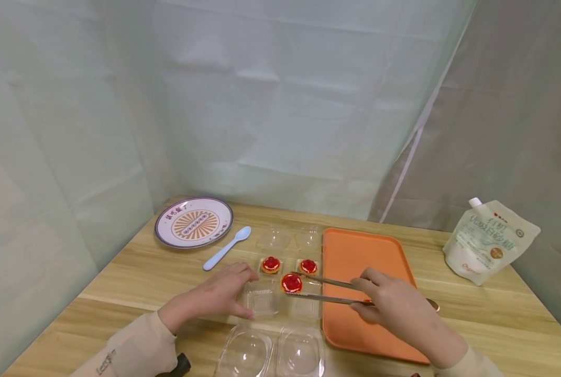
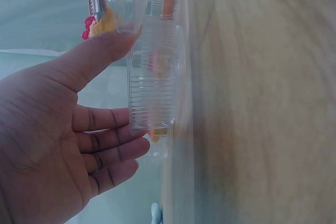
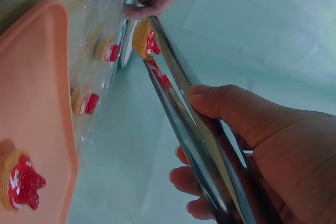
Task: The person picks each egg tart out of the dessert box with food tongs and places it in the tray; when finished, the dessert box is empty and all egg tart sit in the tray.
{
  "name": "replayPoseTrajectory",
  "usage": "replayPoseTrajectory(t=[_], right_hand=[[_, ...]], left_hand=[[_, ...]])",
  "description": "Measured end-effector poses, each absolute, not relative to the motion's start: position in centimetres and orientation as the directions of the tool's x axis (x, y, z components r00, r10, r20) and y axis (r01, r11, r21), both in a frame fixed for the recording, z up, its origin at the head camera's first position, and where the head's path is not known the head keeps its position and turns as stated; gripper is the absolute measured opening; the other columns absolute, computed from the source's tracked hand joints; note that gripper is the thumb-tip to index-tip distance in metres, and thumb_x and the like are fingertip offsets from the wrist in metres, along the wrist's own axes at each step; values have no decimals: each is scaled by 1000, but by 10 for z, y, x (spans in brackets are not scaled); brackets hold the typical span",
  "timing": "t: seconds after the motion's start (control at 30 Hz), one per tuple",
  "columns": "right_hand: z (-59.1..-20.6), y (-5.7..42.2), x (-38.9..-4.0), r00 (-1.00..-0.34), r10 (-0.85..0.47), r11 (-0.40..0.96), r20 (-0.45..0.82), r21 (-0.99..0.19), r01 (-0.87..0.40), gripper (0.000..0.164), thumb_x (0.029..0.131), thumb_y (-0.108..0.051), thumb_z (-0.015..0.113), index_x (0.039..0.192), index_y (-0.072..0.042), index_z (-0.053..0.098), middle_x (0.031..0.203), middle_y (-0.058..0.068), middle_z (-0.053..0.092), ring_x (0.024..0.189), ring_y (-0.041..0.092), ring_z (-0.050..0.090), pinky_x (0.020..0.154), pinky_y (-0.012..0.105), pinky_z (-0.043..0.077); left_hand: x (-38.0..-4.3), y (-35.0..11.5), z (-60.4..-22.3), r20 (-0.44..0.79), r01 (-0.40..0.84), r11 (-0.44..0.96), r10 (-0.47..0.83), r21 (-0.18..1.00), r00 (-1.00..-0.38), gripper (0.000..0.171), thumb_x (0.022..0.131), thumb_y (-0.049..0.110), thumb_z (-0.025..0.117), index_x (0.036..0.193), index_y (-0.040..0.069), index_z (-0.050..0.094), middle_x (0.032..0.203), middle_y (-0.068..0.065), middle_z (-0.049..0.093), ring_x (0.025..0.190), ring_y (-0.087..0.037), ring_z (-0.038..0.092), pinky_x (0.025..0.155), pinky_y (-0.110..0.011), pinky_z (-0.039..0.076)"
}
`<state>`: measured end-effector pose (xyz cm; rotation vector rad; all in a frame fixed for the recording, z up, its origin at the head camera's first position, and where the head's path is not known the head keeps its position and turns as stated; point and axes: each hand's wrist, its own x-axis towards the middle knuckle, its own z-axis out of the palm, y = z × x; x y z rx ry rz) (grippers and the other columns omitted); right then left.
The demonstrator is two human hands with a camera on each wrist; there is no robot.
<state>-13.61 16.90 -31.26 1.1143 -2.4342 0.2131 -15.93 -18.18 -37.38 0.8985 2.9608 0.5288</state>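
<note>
My right hand (image 1: 395, 303) grips metal tongs (image 3: 181, 93), their tips pinching a small tart (image 1: 292, 283) with red topping and white cream. The tart hangs over the front pair of clear plastic boxes, between them in the head view. With thumb and fingers at its left side, my left hand (image 1: 216, 294) holds the front left plastic box (image 1: 263, 302). Beside it stands the front right box (image 1: 305, 309). Behind them, one tart (image 1: 271, 264) sits in the back left box and another tart (image 1: 308, 266) in the back right one.
An orange tray (image 1: 360, 251) lies right of the boxes, with a tart (image 3: 23, 182) on it. Open clear lids (image 1: 301, 353) extend toward me. A patterned plate (image 1: 195, 222) and a light blue spoon (image 1: 227, 248) lie back left. A white pouch (image 1: 490, 241) stands at right.
</note>
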Motion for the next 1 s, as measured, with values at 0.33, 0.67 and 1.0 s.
replayPoseTrajectory(t=[0.33, 0.67, 1.0], right_hand=[[-312, 186, -131, -609, -645, 700, 462, 36, -714, 33, 67, -24, 85, 96, -16, 71, 86, -10, 57, 58, -9, 46, 47, 10, 37], [-317, 203, -128, -627, -612, 727, 481, 30, -686, 33, 65, -22, 86, 94, -18, 71, 87, -11, 58, 57, -11, 43, 46, 10, 36], [-321, 217, -122, -658, -579, 756, 482, 15, -655, 34, 63, -20, 87, 92, -21, 70, 86, -15, 57, 58, -14, 37, 47, 9, 35]], left_hand=[[-159, -182, -373, 90, 531, 781, 534, 329, -841, 70, 68, 43, 83, 121, 5, 59, 114, -3, 58, 110, -22, 54, 98, -43, 46], [-159, -181, -374, 93, 536, 781, 537, 320, -838, 69, 68, 43, 83, 121, 5, 59, 113, -2, 58, 109, -21, 54, 98, -42, 46], [-159, -181, -374, 94, 539, 780, 540, 318, -837, 69, 68, 43, 83, 121, 5, 59, 114, -3, 58, 110, -23, 54, 99, -43, 46]])
